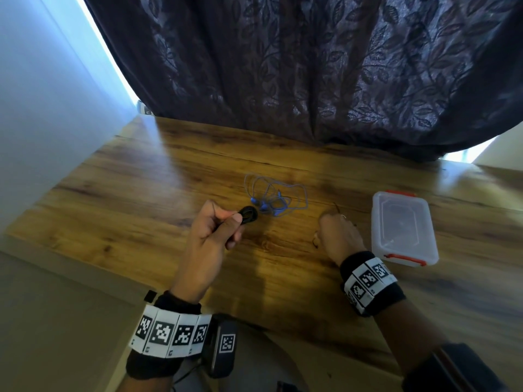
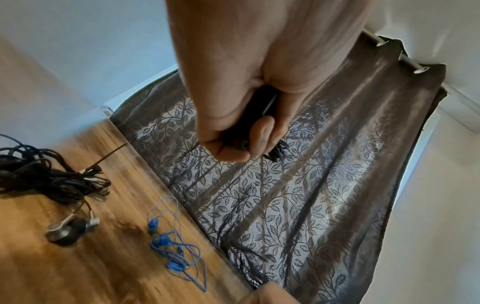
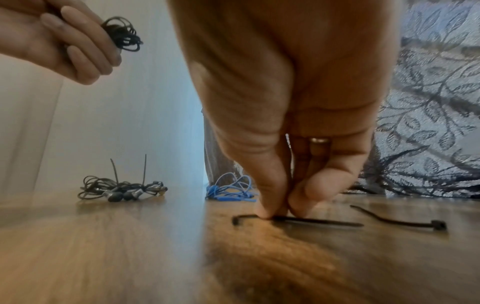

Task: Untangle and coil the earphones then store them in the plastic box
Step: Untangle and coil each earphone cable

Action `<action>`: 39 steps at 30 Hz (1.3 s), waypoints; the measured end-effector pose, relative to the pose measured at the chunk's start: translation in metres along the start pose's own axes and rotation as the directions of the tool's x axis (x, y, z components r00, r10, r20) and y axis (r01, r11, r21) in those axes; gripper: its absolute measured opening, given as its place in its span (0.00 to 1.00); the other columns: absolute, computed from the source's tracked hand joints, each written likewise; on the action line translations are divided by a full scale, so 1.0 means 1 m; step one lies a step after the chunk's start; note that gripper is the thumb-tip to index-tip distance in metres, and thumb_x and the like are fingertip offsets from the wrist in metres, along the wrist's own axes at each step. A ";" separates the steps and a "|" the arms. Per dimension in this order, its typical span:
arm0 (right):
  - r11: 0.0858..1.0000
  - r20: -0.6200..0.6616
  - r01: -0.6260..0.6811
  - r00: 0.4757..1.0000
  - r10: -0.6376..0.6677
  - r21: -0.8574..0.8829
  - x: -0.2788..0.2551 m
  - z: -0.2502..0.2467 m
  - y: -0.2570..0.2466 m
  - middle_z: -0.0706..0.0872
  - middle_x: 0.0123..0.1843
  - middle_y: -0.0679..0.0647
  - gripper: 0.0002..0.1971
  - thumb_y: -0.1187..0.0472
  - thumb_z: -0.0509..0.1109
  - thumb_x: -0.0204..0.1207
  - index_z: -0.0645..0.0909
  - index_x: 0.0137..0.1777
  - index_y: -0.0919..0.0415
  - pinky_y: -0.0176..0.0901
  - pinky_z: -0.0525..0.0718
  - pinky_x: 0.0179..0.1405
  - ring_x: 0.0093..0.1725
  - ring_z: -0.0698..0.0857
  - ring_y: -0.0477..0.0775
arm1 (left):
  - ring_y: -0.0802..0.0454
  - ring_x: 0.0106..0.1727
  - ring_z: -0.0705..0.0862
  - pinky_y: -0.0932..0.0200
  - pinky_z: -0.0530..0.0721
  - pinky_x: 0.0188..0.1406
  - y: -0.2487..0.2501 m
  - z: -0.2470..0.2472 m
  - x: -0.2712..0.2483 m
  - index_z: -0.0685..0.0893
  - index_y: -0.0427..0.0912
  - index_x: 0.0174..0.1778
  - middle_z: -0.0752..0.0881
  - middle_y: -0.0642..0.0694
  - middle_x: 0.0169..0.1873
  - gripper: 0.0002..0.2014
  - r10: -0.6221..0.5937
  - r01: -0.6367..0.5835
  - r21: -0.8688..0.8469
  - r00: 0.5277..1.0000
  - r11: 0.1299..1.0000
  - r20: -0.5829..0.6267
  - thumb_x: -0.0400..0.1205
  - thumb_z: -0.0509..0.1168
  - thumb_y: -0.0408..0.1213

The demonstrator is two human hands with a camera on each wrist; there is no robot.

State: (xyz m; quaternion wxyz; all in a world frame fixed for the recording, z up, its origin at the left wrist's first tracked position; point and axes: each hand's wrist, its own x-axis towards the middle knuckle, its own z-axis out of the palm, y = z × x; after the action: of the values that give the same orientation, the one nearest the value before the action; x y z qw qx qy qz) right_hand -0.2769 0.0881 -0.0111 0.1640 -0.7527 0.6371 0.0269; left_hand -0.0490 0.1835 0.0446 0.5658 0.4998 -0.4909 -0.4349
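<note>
My left hand [image 1: 233, 226] is raised above the table and grips a small coil of black earphones [image 1: 249, 215], which also shows in the right wrist view [image 3: 122, 35]. A tangled pair of blue earphones [image 1: 271, 199] lies on the wooden table [image 1: 141, 193] just beyond both hands. My right hand [image 3: 280, 209] is down on the table, thumb and fingers pinching a black cable tie [image 3: 311, 221] that lies flat. The plastic box [image 1: 402, 227], clear with red latches and its lid on, stands to the right of my right hand.
A second black cable tie [image 3: 405, 221] lies right of the pinched one. A bundle of black and silver earphones [image 3: 122, 189] with two ties sticking up sits on the table to the left. A dark leaf-patterned curtain [image 1: 311, 66] hangs along the far edge.
</note>
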 end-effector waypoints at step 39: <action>0.089 -0.115 0.159 0.922 -0.370 0.983 -0.041 -0.039 -0.091 0.91 0.40 0.54 0.13 0.79 0.65 0.81 0.86 0.57 0.65 0.31 0.84 0.39 0.41 0.90 0.47 | 0.58 0.31 0.79 0.50 0.75 0.38 0.007 0.009 -0.002 0.70 0.46 0.53 0.82 0.53 0.28 0.11 -0.064 0.058 -0.097 0.996 0.994 -0.059 0.80 0.65 0.41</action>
State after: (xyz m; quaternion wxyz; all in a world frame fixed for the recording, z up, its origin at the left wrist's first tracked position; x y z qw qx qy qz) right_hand -0.2028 0.1284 0.0551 0.6665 -0.5580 0.3358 -0.3628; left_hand -0.0584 0.1849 0.0519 0.5903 0.5002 -0.4364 -0.4592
